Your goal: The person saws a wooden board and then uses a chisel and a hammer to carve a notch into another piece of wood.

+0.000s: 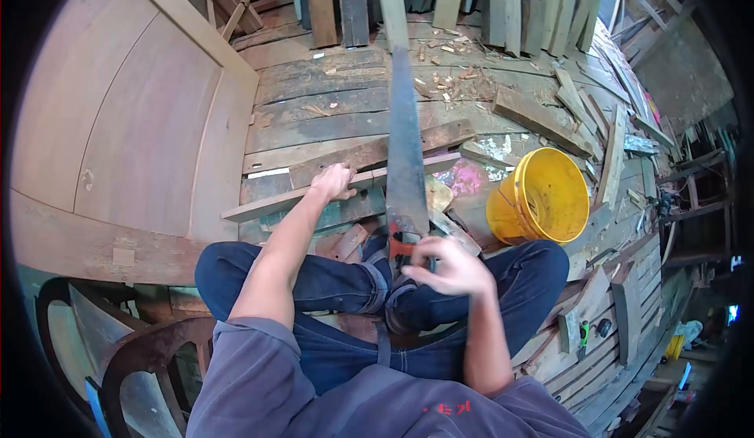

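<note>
A long hand saw (407, 139) points away from me, its toothed blade crossing over wood strips on the floor. My right hand (452, 267) is at its red and black handle (404, 248), fingers curled; how firmly they hold it is hard to see. My left hand (335, 182) rests on a narrow wood strip (275, 202) that lies slantwise in front of my legs, with its fingers over the strip's top. Behind that strip lies a darker board (353, 157), close to the hand. The blade hides part of both pieces.
A yellow bucket (538, 197) stands right of the saw. A large wood panel (149, 116) lies at left, above a dark curved chair frame (149, 359). Upright boards (503, 6) line the back. Scraps and chips (463, 76) litter the plank floor. A green-handled tool (583, 336) lies at lower right.
</note>
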A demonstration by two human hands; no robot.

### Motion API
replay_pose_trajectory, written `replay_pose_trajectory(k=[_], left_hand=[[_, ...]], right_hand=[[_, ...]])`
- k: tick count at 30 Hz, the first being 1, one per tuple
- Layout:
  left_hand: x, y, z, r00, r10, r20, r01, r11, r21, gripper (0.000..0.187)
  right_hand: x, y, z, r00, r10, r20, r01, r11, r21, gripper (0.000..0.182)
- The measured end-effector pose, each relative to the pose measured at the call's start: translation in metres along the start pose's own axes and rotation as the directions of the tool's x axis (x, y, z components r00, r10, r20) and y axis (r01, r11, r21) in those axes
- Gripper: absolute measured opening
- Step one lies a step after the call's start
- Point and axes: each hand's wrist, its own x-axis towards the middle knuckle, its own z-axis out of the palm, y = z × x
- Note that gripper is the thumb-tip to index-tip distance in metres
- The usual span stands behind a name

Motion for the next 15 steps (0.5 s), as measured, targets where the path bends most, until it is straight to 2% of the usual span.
replay_pose_trajectory(k=[1,2,3,4,5,6,7,9,12,15], left_hand=[[-0.001,-0.001,0.001,1.000,-0.005,-0.020,0.005,1.000,-0.012,0.050],[-0.002,-0.002,0.000,1.000,-0.015,-0.027,0.015,1.000,-0.014,0.048],[-0.004,-0.002,-0.002,0.999,-0.023,-0.028,0.022,1.000,-0.019,0.046],[-0.005,-0.002,0.000,0.999,-0.028,-0.024,0.027,0.999,-0.026,0.045],[-0.001,-0.006,0.004,1.000,-0.025,0.005,0.025,0.999,0.021,0.044],[-0.003,-0.007,0.006,0.999,-0.016,-0.048,0.016,1.000,0.007,0.044],[-0.004,-0.007,0.008,0.998,-0.001,-0.058,0.001,1.000,0.004,0.042],[0.007,-0.018,0.016,0.998,0.021,-0.058,-0.020,1.000,0.016,0.040],[0.008,-0.020,0.021,0.997,0.026,-0.076,-0.025,1.000,0.016,0.038],[0.000,-0.009,0.008,0.993,0.047,-0.110,-0.050,0.998,-0.029,0.046]], right_hand=[[-0.010,-0.019,-0.016,0.981,-0.176,-0.081,0.185,0.975,0.122,0.026],[-0.021,-0.044,-0.032,0.943,-0.281,-0.176,0.324,0.894,0.310,0.037],[-0.031,-0.077,-0.044,0.869,-0.379,-0.318,0.470,0.832,0.296,0.049],[-0.042,-0.097,-0.046,0.738,-0.455,-0.498,0.623,0.743,0.245,0.056],[-0.052,-0.117,-0.053,0.612,-0.532,-0.584,0.722,0.677,0.140,0.056],[-0.061,-0.132,-0.060,0.509,-0.609,-0.608,0.780,0.625,0.028,0.056],[-0.071,-0.146,-0.065,0.418,-0.676,-0.607,0.816,0.573,-0.077,0.055],[-0.081,-0.164,-0.069,0.320,-0.754,-0.574,0.837,0.509,-0.202,0.055],[-0.089,-0.173,-0.070,0.272,-0.783,-0.559,0.825,0.488,-0.283,0.053],[-0.093,-0.171,-0.072,0.254,-0.790,-0.558,0.814,0.486,-0.318,0.052]])
